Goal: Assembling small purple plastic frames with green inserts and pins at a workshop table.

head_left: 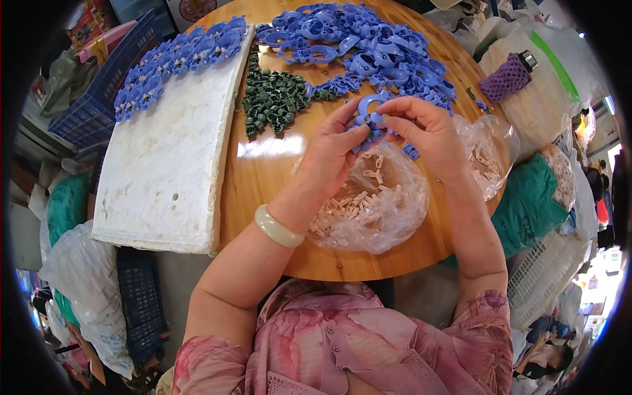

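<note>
Both my hands meet above the round wooden table, holding one blue plastic part (pixel 367 121) with a ring-like opening. My left hand (pixel 334 143) grips it from the left, thumb and fingers closed on it. My right hand (pixel 428 133) pinches at its right side; whether a small piece is between those fingertips is hidden. Just below them lies an open clear plastic bag (pixel 401 224) of small pale pieces (pixel 355 207). Beyond my hands spreads a heap of similar blue plastic parts (pixel 388 56). Small dark green pieces (pixel 273 102) are piled left of it.
A white foam board (pixel 161 164) overhangs the table's left side, with rows of blue parts (pixel 178 56) along its far end. Another clear bag (pixel 487 161) of pale pieces sits at right. Beyond the table edge are a purple knitted-covered object (pixel 505 79), stuffed sacks and a blue crate (pixel 105 85).
</note>
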A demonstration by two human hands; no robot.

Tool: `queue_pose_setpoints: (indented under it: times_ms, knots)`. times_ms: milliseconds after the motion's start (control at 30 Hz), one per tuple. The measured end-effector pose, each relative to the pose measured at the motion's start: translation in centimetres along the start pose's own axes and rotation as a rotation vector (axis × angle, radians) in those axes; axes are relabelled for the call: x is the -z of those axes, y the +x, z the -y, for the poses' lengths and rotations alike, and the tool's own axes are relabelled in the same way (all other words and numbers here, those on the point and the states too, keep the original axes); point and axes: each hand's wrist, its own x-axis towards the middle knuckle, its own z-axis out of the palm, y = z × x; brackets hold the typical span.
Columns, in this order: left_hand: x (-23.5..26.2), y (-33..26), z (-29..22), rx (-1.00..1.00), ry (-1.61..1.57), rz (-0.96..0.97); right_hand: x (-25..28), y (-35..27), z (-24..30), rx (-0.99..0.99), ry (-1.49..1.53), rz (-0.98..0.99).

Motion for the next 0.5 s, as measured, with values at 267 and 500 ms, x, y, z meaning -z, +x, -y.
queue_pose_setpoints:
  times_ms: [267,500]
  knots:
    - [0.08,-0.15,0.26,-0.01,0.005,-0.015,-0.91,-0.23,-0.13,-0.038,-0.102,-0.087]
    - [0.1,-0.33,0.16,-0.018,0.063,-0.004,-1.0,-0.38,-0.54,0.203,-0.287,-0.081]
